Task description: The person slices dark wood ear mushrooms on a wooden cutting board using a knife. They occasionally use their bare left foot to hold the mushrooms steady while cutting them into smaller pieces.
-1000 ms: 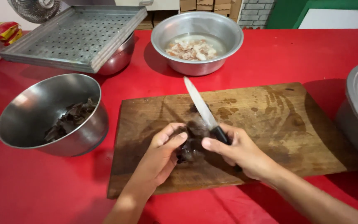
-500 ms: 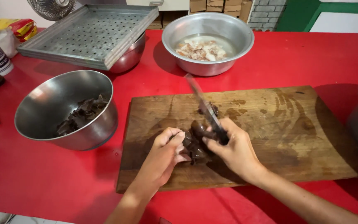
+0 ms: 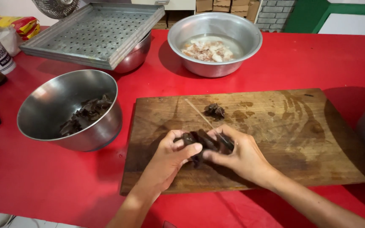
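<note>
I have both hands low over the near edge of the wooden cutting board (image 3: 275, 139) on the red worktop (image 3: 317, 63). My left hand (image 3: 167, 158) curls closed around a clump of dark mushroom (image 3: 199, 141), fingertips pinching it. My right hand (image 3: 243, 154) grips the knife (image 3: 203, 120), whose thin blade points away across the board. A small dark piece (image 3: 215, 110) lies just beyond the blade. A steel bowl (image 3: 70, 109) holding more dark mushroom sits just left of the board.

A kitchen — steel bowls (image 3: 70, 110), perforated steamer tray (image 3: 96, 33), wooden chopping board (image 3: 275, 139).
</note>
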